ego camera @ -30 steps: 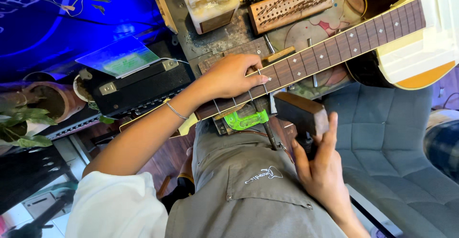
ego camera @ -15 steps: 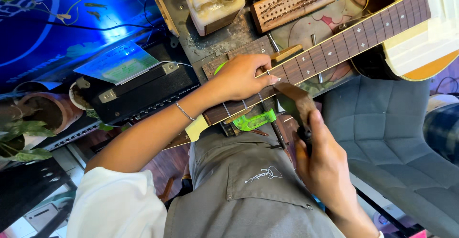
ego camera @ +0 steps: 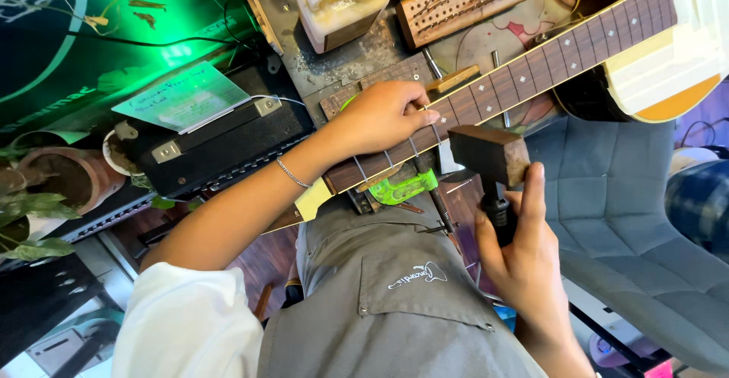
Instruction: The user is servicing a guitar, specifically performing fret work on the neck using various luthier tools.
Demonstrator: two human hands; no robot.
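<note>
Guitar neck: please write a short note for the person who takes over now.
Left hand: fingers press a fret wire on the guitar neck, which lies across the lap and the bench.
Right hand: grip closed on the handle of the wooden-headed mallet, head just below the neck, not touching it.
Done: several frets sit in the fingerboard.
Left: whether this fret is fully seated cannot be seen.

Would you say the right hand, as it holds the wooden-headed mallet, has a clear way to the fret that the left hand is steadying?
Probably yes. The mallet in the right hand hangs just beside the fretboard, with nothing between them; only the left hand's fingertips lie close to that fret.
</note>
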